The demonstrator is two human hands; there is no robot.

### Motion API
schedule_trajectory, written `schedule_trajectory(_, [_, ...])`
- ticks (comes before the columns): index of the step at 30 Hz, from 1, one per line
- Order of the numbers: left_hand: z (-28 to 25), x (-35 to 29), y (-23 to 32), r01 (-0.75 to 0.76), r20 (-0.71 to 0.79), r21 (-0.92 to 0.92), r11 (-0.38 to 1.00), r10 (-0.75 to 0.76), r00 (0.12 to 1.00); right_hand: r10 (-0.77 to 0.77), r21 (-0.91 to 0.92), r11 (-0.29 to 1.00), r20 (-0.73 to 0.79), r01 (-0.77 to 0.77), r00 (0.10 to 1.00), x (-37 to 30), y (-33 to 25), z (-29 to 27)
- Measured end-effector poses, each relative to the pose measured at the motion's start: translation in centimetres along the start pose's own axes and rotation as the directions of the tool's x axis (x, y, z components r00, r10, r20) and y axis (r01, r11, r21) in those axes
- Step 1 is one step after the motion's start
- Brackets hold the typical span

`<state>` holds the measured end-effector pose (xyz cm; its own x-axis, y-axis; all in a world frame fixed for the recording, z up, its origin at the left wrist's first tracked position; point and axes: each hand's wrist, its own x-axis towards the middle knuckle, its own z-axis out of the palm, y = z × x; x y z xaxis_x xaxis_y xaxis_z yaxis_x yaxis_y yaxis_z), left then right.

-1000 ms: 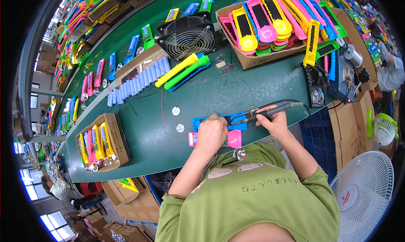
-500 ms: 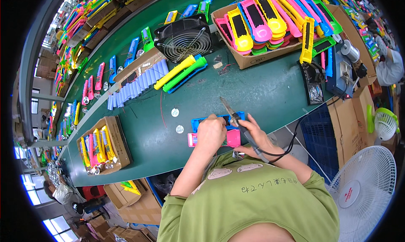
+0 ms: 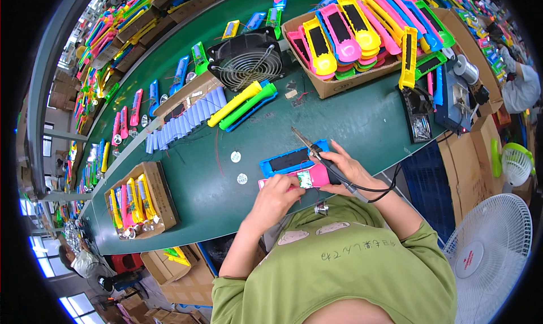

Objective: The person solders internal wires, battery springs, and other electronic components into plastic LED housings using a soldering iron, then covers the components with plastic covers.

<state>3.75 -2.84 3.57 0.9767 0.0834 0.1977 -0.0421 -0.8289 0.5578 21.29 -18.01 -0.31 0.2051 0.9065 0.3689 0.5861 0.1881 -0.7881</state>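
Observation:
My right hand (image 3: 352, 171) is closed round a soldering iron (image 3: 335, 171), its metal tip pointing up and left over the table. Just left of it lies a pink plastic casing (image 3: 320, 176), with a small green-and-white circuit board (image 3: 305, 180) showing in it. My left hand (image 3: 277, 198) is pinched at the casing, beside the board; its fingers hide part of the casing and whatever is between them. A blue plastic casing (image 3: 291, 160) with a dark panel lies behind the pink one. A small shiny reflector (image 3: 321, 208) hangs near the table's front edge, by my shirt.
A carton (image 3: 334, 88) of colourful casings stands at the back right, near a solder spool (image 3: 466, 69). Lilac battery cells (image 3: 184, 119), yellow and green casings (image 3: 243, 106) and a black fan (image 3: 249, 61) lie further back. At left stands another carton (image 3: 164, 197).
My left hand has shifted down and left, uncovering the blue casing's panel and the circuit board. The pink casing has tilted slightly, while the soldering iron stays in my right hand.

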Motion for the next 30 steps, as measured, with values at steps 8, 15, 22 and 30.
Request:
schedule_trajectory(8, [6.0, -0.4, 0.3, 0.286, -0.494, -0.271, 0.919, -0.388, 0.778, 0.117, 0.04, 0.992, 0.005, -0.117, 0.993, -0.9, 0.2, 0.6])
schedule_trajectory(15, [5.9, -0.5, 0.0, 0.058, -0.489, 0.199, 0.978, 0.048, 0.871, 0.149, 0.076, 0.989, -0.397, -0.129, 0.906, -4.0, -2.7, 1.3])
schedule_trajectory(22, [4.0, 0.0, 1.8, 0.343, -0.376, -0.23, 0.91, -0.409, 0.831, 0.307, 0.305, 0.939, -0.538, -0.158, 0.786, -5.8, -3.2, 2.3])
schedule_trajectory(30, [2.6, 1.3, 1.6, 0.419, -0.229, -0.103, 0.902, -0.431, 0.873, 0.568, 0.603, 0.769, -0.494, -0.211, 0.658, -5.5, -3.3, 3.8])
